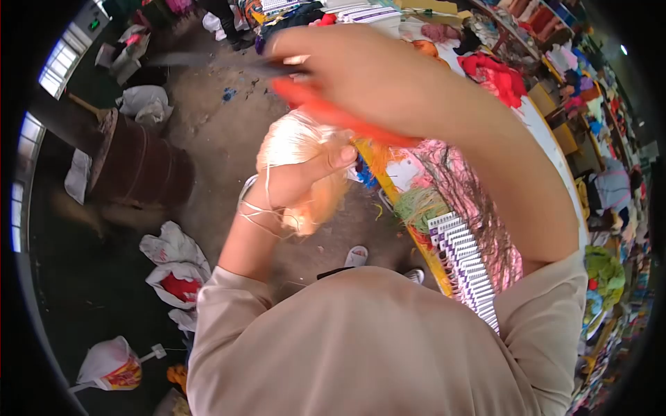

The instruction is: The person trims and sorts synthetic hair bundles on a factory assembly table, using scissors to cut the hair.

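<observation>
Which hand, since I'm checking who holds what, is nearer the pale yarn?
Left: the left hand grips the pale yarn. The right hand is above the yarn in the picture, holding a blurred orange-handled tool.

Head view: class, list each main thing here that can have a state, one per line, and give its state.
Pale thread skein: held in left hand, strands loose
Orange-handled scissors: in right hand, blurred; open or shut unclear
Sack with red contents: open
Metal drum: upright
Green yarn: bundled
</observation>
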Demonstrator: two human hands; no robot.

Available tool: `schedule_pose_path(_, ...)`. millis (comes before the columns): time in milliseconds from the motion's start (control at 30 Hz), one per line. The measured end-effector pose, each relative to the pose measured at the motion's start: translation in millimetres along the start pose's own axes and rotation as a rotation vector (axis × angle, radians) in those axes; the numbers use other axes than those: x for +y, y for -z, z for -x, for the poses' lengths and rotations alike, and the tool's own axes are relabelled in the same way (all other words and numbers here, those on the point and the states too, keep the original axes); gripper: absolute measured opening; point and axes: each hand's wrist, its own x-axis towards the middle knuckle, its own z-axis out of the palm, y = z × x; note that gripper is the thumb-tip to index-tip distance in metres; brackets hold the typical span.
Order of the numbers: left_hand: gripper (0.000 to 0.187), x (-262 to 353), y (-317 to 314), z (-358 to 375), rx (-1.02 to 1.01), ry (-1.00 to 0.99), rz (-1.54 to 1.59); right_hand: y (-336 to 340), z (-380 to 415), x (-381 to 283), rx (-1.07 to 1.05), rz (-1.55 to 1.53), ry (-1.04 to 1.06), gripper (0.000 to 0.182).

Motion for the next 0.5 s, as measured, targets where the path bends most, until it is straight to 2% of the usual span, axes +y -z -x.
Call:
schedule_pose_path(33, 0.053, -24.1, -0.8, 3.6, 0.115, 0.035, 0.109, -8.7, -12.9, -16.1, -0.007, 0.027, 0.006, 0.029)
schedule_pose_path(100, 0.038, -27.5, -4.8, 1.0, 0.303, 0.174, 0.550, -26.9, -24.2, -21.7, 0.176, -0.101, 0.085, 0.025)
schedule_pose_path(133, 0.034, -34.8, 5.4, 0.0, 0.200, 0.147, 0.835, -26.6, -24.8, -21.4, 0.231, -0.194, 0.084, 0.025)
schedule_pose_path(200, 0.040, -30.7, 10.4, -2.0, 0.192, 0.034, 0.799, -22.8, -7.2, -6.6, 0.428, -0.437, 0.104, 0.024)
schedule_pose_path(233, 0.040, -36.8, 21.5, -6.0, 0.261, 0.000, 0.836, -20.7, 6.0, 9.4, 0.534, -0.458, 0.078, 0.026)
schedule_pose_path(300, 0.039, -33.7, 21.1, -13.3, 0.368, -0.067, 0.910, -12.2, 55.6, 14.7, 0.392, -0.952, -0.257, 0.026)
schedule_pose_path(333, 0.041, -38.4, 25.6, -15.6, 0.341, -0.105, 0.939, -31.9, 80.1, 24.1, 0.405, -1.009, -0.367, 0.034)
schedule_pose_path(367, 0.041, -40.7, 25.5, -19.9, 0.346, -0.133, 0.943, -58.2, 110.0, 34.3, 0.369, -1.103, -0.381, 0.044)
schedule_pose_path(400, 0.042, -43.9, 22.9, -25.4, 0.346, -0.150, 0.946, -78.7, 137.4, 42.8, 0.206, -1.280, -0.415, 0.054)
schedule_pose_path(433, 0.040, -48.6, 21.0, -32.1, 0.311, -0.169, 0.978, -95.9, 158.4, 39.6, 0.162, -1.297, -0.460, 0.060)
schedule_pose_path(500, 0.030, -45.1, 6.2, -42.0, 0.465, -0.109, 0.896, -114.3, 186.2, 32.8, 0.083, -1.400, -0.559, 0.068)
